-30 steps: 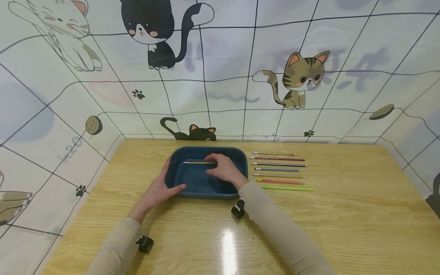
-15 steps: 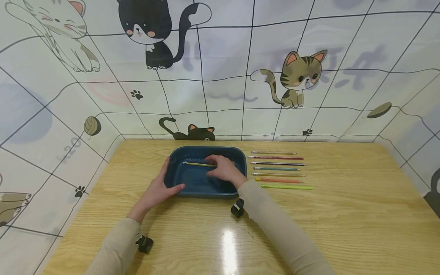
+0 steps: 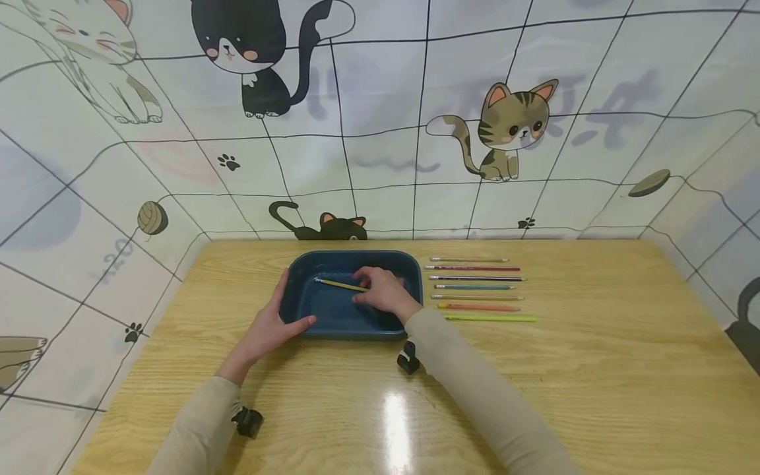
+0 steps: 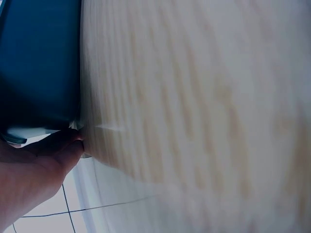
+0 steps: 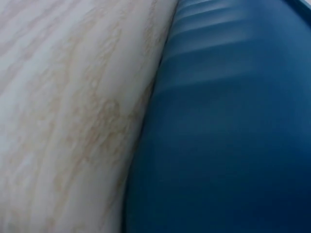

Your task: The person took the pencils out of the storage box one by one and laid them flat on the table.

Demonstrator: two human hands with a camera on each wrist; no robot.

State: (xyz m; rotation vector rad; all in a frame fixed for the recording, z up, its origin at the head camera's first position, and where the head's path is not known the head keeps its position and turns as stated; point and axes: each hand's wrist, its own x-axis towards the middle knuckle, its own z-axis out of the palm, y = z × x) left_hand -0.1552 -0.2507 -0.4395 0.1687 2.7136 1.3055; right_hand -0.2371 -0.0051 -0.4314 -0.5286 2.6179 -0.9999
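A dark blue rectangular tray (image 3: pixel 326 320) sits on the wooden table in the head view. My left hand (image 3: pixel 267 333) rests against its left side, fingers along the outer wall and thumb stretched over the front left corner. In the left wrist view, the left hand's fingers (image 4: pixel 63 150) touch the tray's outer wall (image 4: pixel 39 63). Inside the tray my right hand (image 3: pixel 386 290) pinches one end of a yellowish pencil (image 3: pixel 341 285), which slants toward the tray's back left. The right wrist view shows just the tray's outer wall (image 5: pixel 218 131) and blurred table; that hand's fingertips are partly hidden.
Right of the tray, several pencils lie in a roughly parallel column, among them a dark red pencil (image 3: pixel 475 268), an orange pencil (image 3: pixel 481 307) and a bright green pencil (image 3: pixel 489 318). A cat-patterned sheet (image 3: pixel 386 132) rises behind the table (image 3: pixel 594 369).
The pencil in the tray has turned from nearly level to slanting, its right end now nearer me with the right hand on it. The left hand stays at the tray. The head view has shifted slightly.
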